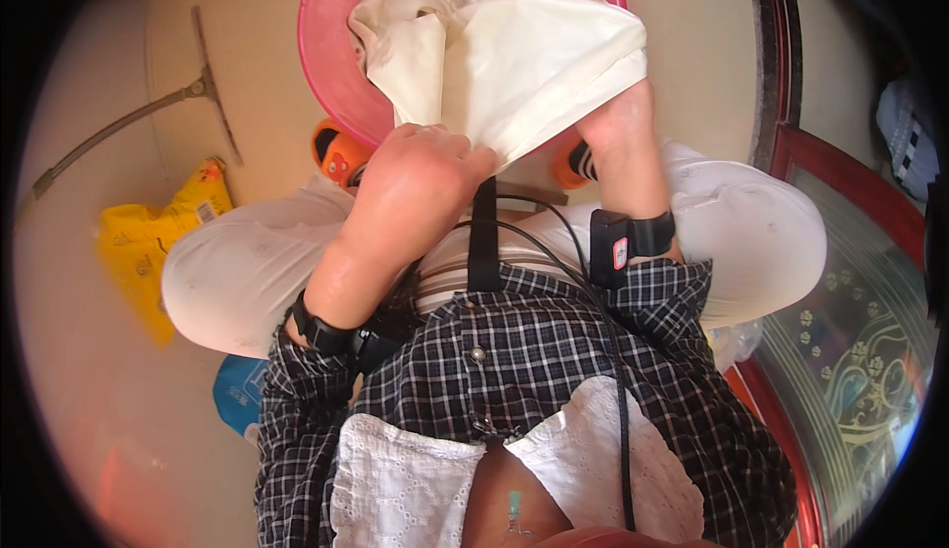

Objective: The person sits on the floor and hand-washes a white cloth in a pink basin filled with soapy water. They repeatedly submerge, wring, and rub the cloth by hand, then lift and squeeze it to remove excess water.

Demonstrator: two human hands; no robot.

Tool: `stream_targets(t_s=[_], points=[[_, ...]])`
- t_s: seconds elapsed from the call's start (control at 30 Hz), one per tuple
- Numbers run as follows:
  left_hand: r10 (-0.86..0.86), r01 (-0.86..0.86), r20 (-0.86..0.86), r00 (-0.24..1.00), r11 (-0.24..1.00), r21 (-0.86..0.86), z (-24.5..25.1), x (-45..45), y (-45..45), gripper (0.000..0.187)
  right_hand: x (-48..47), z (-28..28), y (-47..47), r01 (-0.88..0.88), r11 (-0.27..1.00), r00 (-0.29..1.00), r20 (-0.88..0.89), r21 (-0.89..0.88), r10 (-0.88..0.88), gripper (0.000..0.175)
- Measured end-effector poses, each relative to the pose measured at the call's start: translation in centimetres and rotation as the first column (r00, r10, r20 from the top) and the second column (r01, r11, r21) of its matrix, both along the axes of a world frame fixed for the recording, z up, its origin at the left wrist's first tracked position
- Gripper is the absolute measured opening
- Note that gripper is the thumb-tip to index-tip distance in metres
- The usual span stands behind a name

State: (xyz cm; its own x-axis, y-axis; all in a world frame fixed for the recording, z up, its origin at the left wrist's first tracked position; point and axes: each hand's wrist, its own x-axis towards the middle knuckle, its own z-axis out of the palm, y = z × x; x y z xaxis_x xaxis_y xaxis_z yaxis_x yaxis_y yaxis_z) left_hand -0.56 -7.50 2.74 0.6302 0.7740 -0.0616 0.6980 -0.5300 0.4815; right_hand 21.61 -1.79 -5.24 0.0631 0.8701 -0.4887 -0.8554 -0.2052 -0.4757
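A cream-white cloth [534, 51], perhaps a garment, hangs partly in a pink plastic basin [326, 51] and is drawn over its near rim towards me. My left hand [426, 162] pinches the near edge, its fingers curled over the fabric. On the other side, my right hand [623, 118] is under the cloth's right corner and holds it up; its fingers are hidden by the fabric. Between the two hands the hem runs in a taut slant. The skin of both hands looks wet. The rest of the cloth lies bunched inside the basin.
A floor squeegee [199, 88] lies at the left, with a yellow plastic bag [163, 229] and a blue packet [236, 392] nearer me. Orange shoes [337, 155] flank the basin. A red-framed glass panel [852, 340] stands at the right. Black cables [615, 370] cross my front.
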Motion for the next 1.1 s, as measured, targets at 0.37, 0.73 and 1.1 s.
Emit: stream_targets(t_s=[0.37, 0.73, 1.1], points=[[-0.033, 0.058, 0.124, 0.992, 0.977, -0.204, -2.4, 1.2, -0.9, 0.012, 0.8, -0.2, -0.1, -0.085, 0.961, 0.955, -0.253, 0.264, 0.154, 0.054], [-0.050, 0.080, 0.098, 0.994, 0.942, -0.325, -1.8, 0.6, -0.6, 0.011, -0.4, 1.4, 1.2, -0.118, 0.959, 0.990, -0.048, 0.256, 0.135, 0.048], [0.801, -0.772, 0.082, 0.593, 0.595, -0.223, -12.7, -0.4, 3.4, 0.071, -0.1, -0.3, 2.6, 0.239, 0.969, 0.770, 0.619, -0.059, -0.152, 0.032]])
